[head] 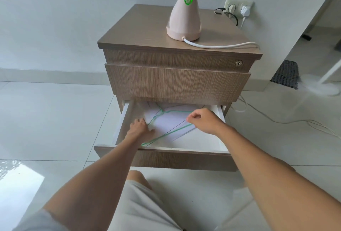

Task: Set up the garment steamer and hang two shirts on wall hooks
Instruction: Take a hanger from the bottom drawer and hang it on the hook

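A pale pink garment steamer (184, 18) stands upright on the wooden cabinet (147, 33), its round button glowing green. Its white cord (221, 46) runs off to the right. The bottom drawer (162, 155) is pulled out. Inside lie a green wire hanger (175, 112), a thin dark wire hanger (175, 128) and folded white cloth (166, 120). My left hand (141, 126) rests on the cloth at the hangers' left side. My right hand (203, 120) pinches the green hanger's wire at its right end.
A wall socket (238, 8) with a white plug and a dark cable sits behind the cabinet. Loose cables (276, 120) trail over the white tiled floor at the right. A dark mat (286, 74) and a white fan base (321, 86) lie by a doorway.
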Motion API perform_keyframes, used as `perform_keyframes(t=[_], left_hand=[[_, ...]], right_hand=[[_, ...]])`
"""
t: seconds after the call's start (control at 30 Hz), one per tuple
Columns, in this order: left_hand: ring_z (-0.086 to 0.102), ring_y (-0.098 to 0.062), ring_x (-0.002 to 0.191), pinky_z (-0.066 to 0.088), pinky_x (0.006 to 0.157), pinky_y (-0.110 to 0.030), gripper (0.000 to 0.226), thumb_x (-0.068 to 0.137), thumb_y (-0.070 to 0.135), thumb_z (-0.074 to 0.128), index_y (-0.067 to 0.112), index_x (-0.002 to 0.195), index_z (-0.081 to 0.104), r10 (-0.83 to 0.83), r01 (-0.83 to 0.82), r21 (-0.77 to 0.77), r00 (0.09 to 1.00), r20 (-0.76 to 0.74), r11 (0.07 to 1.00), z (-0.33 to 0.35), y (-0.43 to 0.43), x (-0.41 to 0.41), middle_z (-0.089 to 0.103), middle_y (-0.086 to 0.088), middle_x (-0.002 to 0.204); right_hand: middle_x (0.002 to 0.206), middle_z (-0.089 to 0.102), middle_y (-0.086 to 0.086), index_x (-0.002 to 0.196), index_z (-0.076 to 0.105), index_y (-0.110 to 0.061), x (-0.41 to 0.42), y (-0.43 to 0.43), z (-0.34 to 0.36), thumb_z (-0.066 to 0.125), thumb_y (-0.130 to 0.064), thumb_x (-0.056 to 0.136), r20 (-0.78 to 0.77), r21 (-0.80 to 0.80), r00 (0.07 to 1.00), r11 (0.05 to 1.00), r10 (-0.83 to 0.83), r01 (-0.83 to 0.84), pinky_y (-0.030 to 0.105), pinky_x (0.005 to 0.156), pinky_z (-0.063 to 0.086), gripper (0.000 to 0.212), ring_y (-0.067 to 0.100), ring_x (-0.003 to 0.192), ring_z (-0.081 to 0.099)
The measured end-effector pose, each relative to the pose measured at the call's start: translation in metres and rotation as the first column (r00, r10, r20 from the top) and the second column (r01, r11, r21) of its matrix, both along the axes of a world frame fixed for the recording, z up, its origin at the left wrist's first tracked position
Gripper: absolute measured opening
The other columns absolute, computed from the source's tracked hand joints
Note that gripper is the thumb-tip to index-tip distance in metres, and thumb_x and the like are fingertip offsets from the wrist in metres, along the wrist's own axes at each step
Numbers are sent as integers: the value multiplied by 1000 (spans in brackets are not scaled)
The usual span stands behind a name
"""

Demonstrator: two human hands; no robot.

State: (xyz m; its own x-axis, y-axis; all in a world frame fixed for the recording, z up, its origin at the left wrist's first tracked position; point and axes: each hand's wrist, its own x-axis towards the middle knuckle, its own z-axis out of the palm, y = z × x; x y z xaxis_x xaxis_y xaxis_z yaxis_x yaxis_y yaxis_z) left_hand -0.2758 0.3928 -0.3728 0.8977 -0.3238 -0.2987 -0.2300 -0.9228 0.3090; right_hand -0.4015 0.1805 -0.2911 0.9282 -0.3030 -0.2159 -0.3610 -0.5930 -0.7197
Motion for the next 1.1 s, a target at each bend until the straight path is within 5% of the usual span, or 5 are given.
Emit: perform_keyframes(t=[0.27,0.6,0.7,0.9,1.1], left_hand=[[54,-28,82,42,65,-32,9,82,7,45,11,90,49,-10,10,75,1000,7,997,-6,-5,17,61,-9,103],[61,-26,87,46,70,-25,41,89,0,39,15,112,69,-74,57,-199,994,-81,978,54,17,18,66,-7,108],[53,-23,58,43,47,-21,45,87,1,36,22,108,70,-133,110,-162,981,-140,981,71,36,6,58,-2,82],[41,-14,48,35,47,-18,34,94,10,40,23,94,71,-154,113,-229,973,-169,967,79,57,-9,57,-4,75],[42,-8,41,39,41,-16,29,95,17,48,29,97,73,-99,16,-286,955,-280,958,71,69,1,57,5,66]], right_hand=[[84,63,-13,89,68,-24,-5,5,-14,60,-31,93,53,53,998,998,-25,22,20,58,40,12,11,80,64],[95,69,-9,97,70,-28,22,6,1,56,-31,90,242,-36,966,994,-91,103,34,83,51,15,15,92,64],[119,64,-6,115,65,-28,29,16,-6,54,-36,92,136,-152,991,988,5,16,34,91,46,26,18,111,59],[153,37,-2,147,37,-29,37,24,-28,48,-56,92,-219,-296,970,939,109,-173,39,107,33,63,22,138,38],[92,70,-5,92,59,-26,53,12,-50,48,-56,91,-251,-93,944,966,213,-243,35,84,49,32,16,81,66]])
